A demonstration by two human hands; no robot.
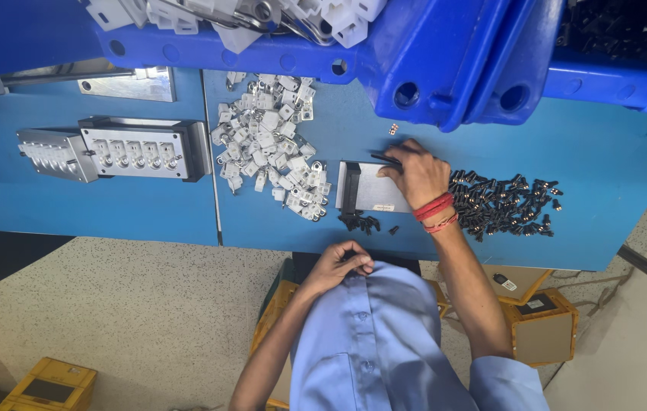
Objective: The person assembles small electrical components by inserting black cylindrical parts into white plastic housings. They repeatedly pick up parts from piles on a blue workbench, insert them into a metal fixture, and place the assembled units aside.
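Head view — right hand [420,173] on metal plate [375,188], black screws [502,204] beside.

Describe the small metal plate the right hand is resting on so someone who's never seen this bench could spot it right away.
Start at the blue table and find the right hand with red bands at the wrist. Under it lies the metal plate, between a pile of white parts and a pile of black parts. It is the only flat grey rectangle there, with a dark strip along its left edge.

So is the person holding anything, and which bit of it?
The right hand rests on a small metal block, fingertips touching a thin black piece at its top edge. The left hand pinches the blue shirt.
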